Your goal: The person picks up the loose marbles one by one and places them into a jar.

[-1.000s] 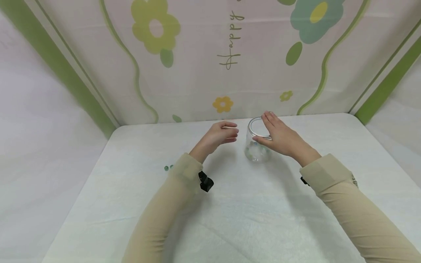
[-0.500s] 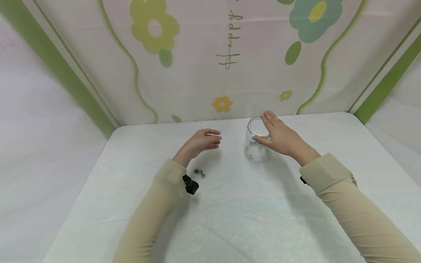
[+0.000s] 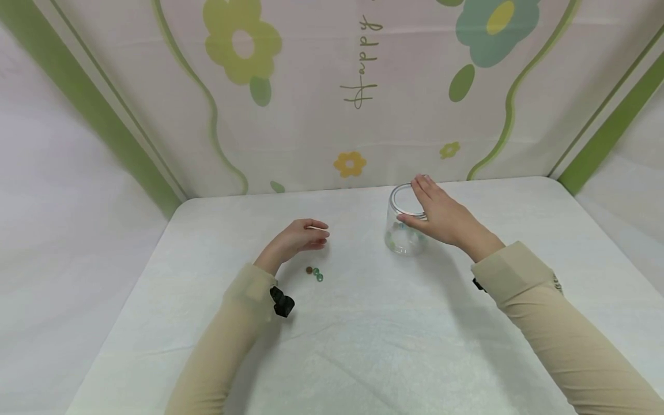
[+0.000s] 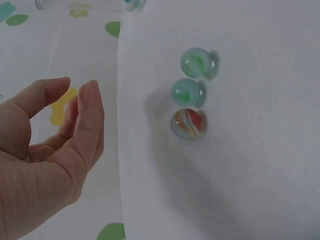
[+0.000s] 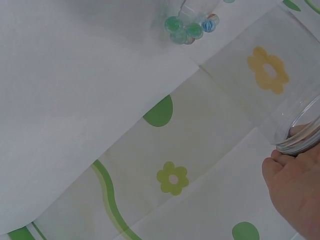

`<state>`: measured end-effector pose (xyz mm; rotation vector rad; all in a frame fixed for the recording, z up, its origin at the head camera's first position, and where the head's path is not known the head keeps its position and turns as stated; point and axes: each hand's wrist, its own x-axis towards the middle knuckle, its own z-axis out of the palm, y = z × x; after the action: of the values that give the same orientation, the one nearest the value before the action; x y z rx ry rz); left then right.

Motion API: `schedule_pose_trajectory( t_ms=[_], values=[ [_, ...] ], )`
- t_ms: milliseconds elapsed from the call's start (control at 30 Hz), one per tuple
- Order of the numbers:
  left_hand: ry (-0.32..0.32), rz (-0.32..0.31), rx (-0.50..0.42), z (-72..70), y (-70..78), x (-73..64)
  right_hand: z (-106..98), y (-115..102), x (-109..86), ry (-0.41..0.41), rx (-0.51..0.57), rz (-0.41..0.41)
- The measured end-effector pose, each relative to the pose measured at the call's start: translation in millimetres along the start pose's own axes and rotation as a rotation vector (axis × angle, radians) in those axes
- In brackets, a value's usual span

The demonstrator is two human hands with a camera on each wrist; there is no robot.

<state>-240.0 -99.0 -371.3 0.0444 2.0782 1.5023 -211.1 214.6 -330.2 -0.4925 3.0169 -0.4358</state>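
My left hand [image 3: 297, 239] hovers over the table with its fingers loosely bent and nothing between them. Just to its lower right, three glass marbles lie close together: two with green swirls [image 4: 188, 92] and one swirled orange-red and white [image 4: 187, 124]. My right hand [image 3: 447, 219] rests at the mouth of a clear jar [image 3: 395, 233], its straight fingers along the right side of the rim and its thumb at the near side. The jar stands upright. Several marbles [image 5: 194, 30], green and blue among them, sit at its bottom in the right wrist view.
A white cloth [image 3: 363, 346] covers the table. Behind the table's back edge rises a printed curtain [image 3: 306, 115] with flowers and green bands. Pale side panels [image 3: 62, 190] stand at left and right. Black wrist cameras [image 3: 282, 301] sit under the sleeves.
My left hand has moved away from the jar, leftward and toward me. Three marbles, partly hidden or farther left earlier, now lie together in plain sight. The right hand stays at the jar.
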Motion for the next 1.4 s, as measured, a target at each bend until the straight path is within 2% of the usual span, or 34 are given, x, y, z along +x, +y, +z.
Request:
schedule_pose_trajectory(
  t_ms=[333,500,767,1133,1400],
  values=[
    [-0.029,-0.012,0.117,-16.8,-25.0,-11.0,1.0,-0.4,0.3,-0.006,0.002,0.004],
    [-0.022,-0.021,0.164,-22.6,-33.8,-13.2,1.0,-0.4,0.1,-0.011,-0.002,0.005],
    [-0.015,-0.04,0.325,-28.0,-41.3,-15.6,-0.1,-0.9,-0.3,-0.004,0.0,-0.001],
    [-0.101,-0.036,0.312,-27.6,-42.4,-17.1,-0.4,-0.1,0.8,-0.007,-0.005,0.001],
    [-0.098,-0.024,0.372,-24.5,-41.6,-15.9,0.4,0.0,0.4,-0.004,-0.003,-0.004]
  ],
)
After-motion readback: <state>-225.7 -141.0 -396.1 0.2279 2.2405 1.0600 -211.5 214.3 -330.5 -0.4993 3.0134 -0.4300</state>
